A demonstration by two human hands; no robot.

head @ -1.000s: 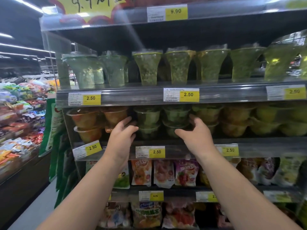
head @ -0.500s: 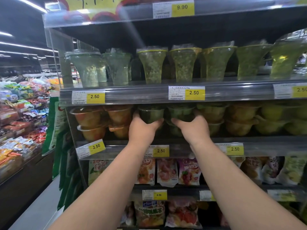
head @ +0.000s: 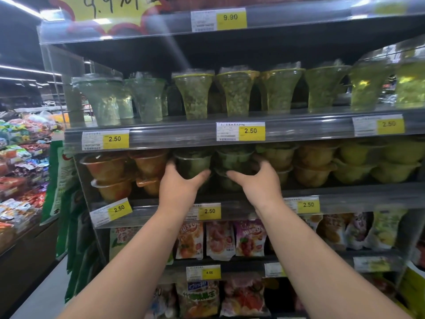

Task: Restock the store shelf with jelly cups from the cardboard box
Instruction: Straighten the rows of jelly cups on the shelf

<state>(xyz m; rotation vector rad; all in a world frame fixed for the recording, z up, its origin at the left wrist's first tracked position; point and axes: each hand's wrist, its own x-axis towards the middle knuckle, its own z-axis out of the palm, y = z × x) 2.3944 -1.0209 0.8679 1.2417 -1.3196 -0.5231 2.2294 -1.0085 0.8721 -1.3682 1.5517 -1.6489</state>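
Both arms reach up to the middle shelf (head: pixel 345 199), where jelly cups stand stacked two high. My left hand (head: pixel 181 183) is wrapped around a green jelly cup (head: pixel 193 163) in the upper layer. My right hand (head: pixel 255 180) grips the neighbouring green jelly cup (head: pixel 232 160) from below and from the right. Orange jelly cups (head: pixel 108 169) stand to the left, yellow-green ones (head: pixel 354 162) to the right. No cardboard box is in view.
Tall green flared cups (head: pixel 234 93) line the shelf above, behind a rail with 2.50 price tags (head: pixel 251 131). Snack pouches (head: pixel 218 240) hang on the shelves below. An aisle display of bagged sweets (head: pixel 20 171) stands at the left.
Both hands rose from the shelf's front edge to the upper green cups and closed around them. The view moved closer to the shelf.
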